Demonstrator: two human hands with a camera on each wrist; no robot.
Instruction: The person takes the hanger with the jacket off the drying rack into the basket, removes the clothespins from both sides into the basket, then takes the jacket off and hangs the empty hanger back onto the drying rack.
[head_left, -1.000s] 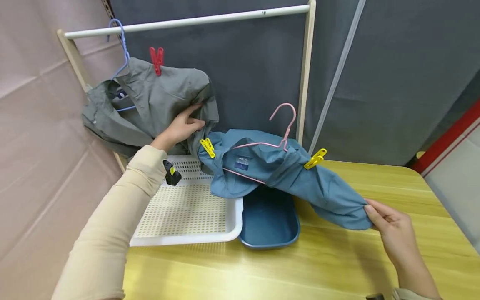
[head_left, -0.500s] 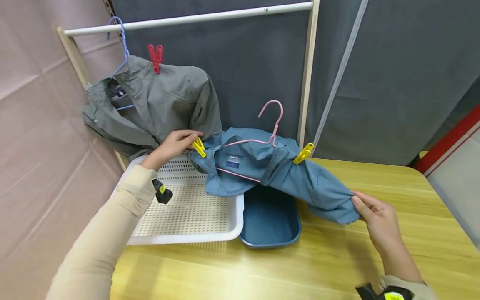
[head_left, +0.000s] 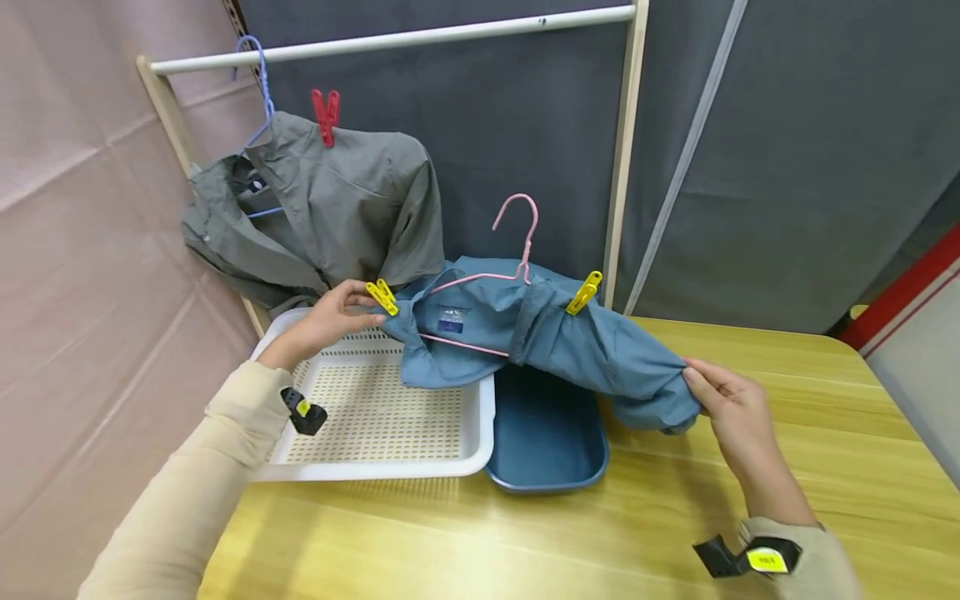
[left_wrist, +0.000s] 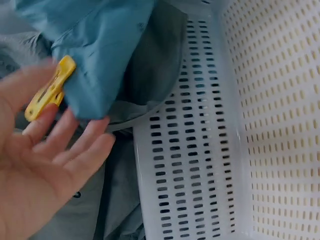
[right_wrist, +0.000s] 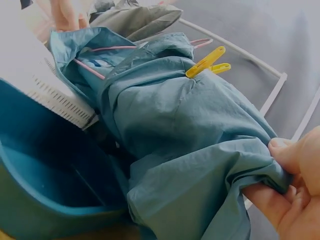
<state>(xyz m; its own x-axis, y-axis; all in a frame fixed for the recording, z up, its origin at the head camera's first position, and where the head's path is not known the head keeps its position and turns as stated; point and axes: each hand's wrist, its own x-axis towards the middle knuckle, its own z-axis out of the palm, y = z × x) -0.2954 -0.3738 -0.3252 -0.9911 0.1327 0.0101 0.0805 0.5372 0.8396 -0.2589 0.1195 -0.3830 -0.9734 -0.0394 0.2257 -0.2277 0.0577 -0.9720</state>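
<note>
A blue shirt (head_left: 555, 337) sits on a pink hanger (head_left: 529, 233), over the baskets' back part. One yellow clothespin (head_left: 382, 297) is clipped at its left shoulder, another yellow clothespin (head_left: 584, 293) at its right. My right hand (head_left: 735, 412) pinches the end of the right sleeve (right_wrist: 200, 180) between thumb and fingers, drawing it out sideways. At the left shoulder is my left hand (head_left: 333, 325); in the left wrist view its fingers (left_wrist: 92, 135) are spread, fingertips right at the cloth below the clothespin.
Behind, a grey shirt (head_left: 360, 192) with a red clothespin (head_left: 326, 117) hangs by a blue hanger (head_left: 264, 83) from the rack's white bar (head_left: 450, 33). On the wooden table (head_left: 420, 542) stand a white perforated basket (head_left: 375, 471) and a dark blue bin (head_left: 551, 483).
My left hand has come away from the grey shirt, down and left to the blue shirt's left shoulder. The blue shirt, its hanger and my right hand have shifted left, the sleeve still pinched.
</note>
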